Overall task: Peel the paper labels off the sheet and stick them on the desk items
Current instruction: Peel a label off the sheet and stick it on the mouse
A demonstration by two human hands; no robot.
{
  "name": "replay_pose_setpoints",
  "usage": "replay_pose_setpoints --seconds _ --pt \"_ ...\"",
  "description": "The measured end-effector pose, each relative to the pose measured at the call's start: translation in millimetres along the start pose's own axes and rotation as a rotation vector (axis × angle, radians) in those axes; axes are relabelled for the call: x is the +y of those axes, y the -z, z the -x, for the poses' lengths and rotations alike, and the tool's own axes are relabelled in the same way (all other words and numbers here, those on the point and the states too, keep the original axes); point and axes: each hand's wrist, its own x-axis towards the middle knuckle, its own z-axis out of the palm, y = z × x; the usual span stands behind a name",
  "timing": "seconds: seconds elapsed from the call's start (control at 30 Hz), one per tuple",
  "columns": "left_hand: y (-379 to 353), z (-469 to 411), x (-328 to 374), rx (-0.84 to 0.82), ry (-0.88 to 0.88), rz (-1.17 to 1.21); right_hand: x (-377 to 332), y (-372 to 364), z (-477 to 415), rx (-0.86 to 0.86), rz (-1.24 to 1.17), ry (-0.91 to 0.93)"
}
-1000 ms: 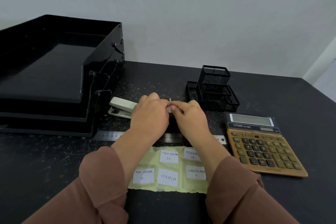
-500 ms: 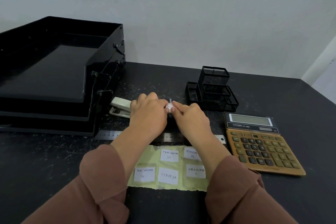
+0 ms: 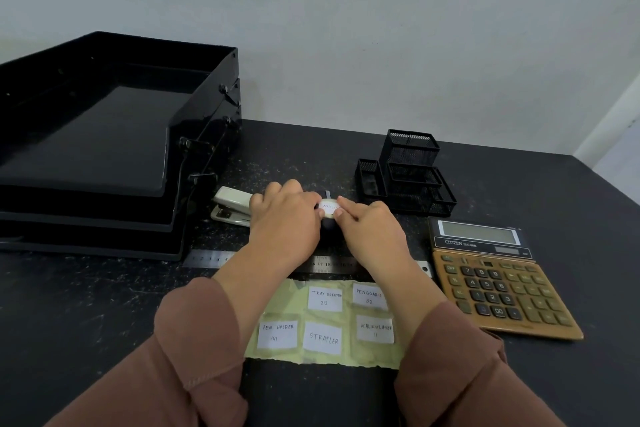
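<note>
A small dark item between the hands is mostly hidden. The left hand and right hand both pinch a white label against it; its writing is partly covered. The yellow-green sheet lies near the front edge of the black desk, bearing five labels. A grey wall stands behind.

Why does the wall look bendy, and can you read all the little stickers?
Head view: the wide-angle lens bows the wall and desk edges. The labels on the sheet read fairly clearly; the label pinched between the left hand and right hand is partly covered.
</note>
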Motion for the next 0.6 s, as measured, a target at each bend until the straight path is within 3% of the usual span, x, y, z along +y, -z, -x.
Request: replay_pose_setpoints --seconds 0.17,0.37,0.47,0.6 --pt "-1 1 0 0.007 -0.013 0.008 2 0 0 0.017 0.009 0.004" --pt "-3 1 -2 0.009 -0.012 0.011 -5 -6 5 0.217 -0.022 0.151" --pt "-3 1 -2 0.009 -0.007 0.023 -6 -11 4 0.169 0.058 0.175" --pt "-3 0 -1 0.015 0.008 0.030 -3 -9 -1 0.103 0.007 0.078"
